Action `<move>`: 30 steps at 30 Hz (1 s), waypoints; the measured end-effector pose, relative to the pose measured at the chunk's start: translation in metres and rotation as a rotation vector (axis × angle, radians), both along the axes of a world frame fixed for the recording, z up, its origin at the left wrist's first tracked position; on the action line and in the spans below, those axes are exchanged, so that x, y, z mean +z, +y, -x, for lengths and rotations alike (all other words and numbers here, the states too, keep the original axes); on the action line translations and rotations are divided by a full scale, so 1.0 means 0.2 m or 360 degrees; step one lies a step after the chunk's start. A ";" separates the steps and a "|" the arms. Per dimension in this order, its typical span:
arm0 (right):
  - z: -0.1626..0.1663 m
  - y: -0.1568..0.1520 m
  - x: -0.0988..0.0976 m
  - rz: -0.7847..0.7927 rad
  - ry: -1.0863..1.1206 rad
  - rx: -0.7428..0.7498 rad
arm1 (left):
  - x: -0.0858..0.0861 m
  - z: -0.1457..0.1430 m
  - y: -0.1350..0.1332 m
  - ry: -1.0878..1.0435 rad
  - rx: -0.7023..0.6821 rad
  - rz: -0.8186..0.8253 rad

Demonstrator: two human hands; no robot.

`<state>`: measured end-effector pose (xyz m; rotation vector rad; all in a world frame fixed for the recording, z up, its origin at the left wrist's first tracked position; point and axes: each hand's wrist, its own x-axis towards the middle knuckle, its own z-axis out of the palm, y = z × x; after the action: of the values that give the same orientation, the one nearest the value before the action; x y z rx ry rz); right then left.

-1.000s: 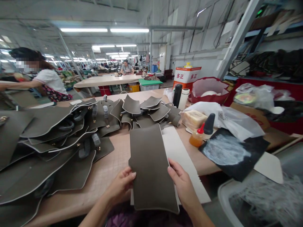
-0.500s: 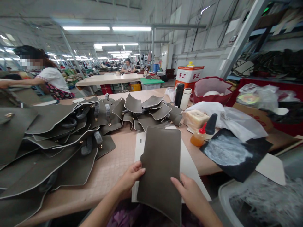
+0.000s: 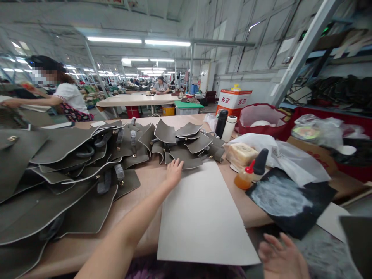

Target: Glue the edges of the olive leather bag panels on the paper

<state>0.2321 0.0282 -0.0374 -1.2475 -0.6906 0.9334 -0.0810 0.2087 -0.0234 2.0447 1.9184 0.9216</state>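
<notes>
The right hand (image 3: 280, 254) is nearest, blurred, its fingers loosely curled and holding nothing. Just to its right, at the frame's edge, stands a blurred dark grey-brown leather-like panel (image 3: 360, 244), apart from the fingers; what supports it cannot be told. Between the two hands lies a large white flat sheet (image 3: 200, 221) with one ragged edge.

Beyond it, the left hand (image 3: 174, 171) reaches out, fingertips on a dark grey-brown panel with a pale edge (image 3: 188, 159); whether they pinch it or merely rest there is unclear. That panel lies at the front of its pile, seemingly not lifted yet.

To the left hand's left, a broad heap of similar panels (image 3: 95, 201) spreads over the table. Several already carry grey wrapped handles (image 3: 102, 183) and gold-coloured buckles (image 3: 122, 183), so that fitting looks done there; the panel at the left fingertips shows neither. Many panels remain heaped, and how many are finished cannot be judged.

Ahead of the right hand stands a red-capped bottle of orange liquid (image 3: 243, 179); farther off, a co-worker (image 3: 161, 87) sits at another table.
</notes>
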 end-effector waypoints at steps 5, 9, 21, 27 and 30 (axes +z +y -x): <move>0.25 0.06 0.00 0.0110 0.0371 0.0324 | 0.13 0.05 0.05 0.0150 -0.0119 -0.0123; 0.34 0.11 -0.02 0.0207 0.0276 0.0539 | 0.37 0.11 -0.12 0.0134 -0.0128 -0.0352; 0.45 0.18 0.16 0.0557 0.1086 0.1436 | 0.45 0.08 -1.06 0.0578 -0.1338 -0.0333; 0.50 0.10 0.19 0.0303 0.0917 0.1442 | 0.08 0.08 -1.25 0.0206 -0.0875 0.0087; 0.54 0.07 0.23 0.0260 0.0863 0.1452 | 0.03 0.05 -1.28 -0.0337 -0.0568 0.0256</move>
<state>0.1239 0.0419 0.0085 -0.7149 -0.7501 2.0188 -0.0908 -0.0479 -0.0166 2.0124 1.4114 0.8279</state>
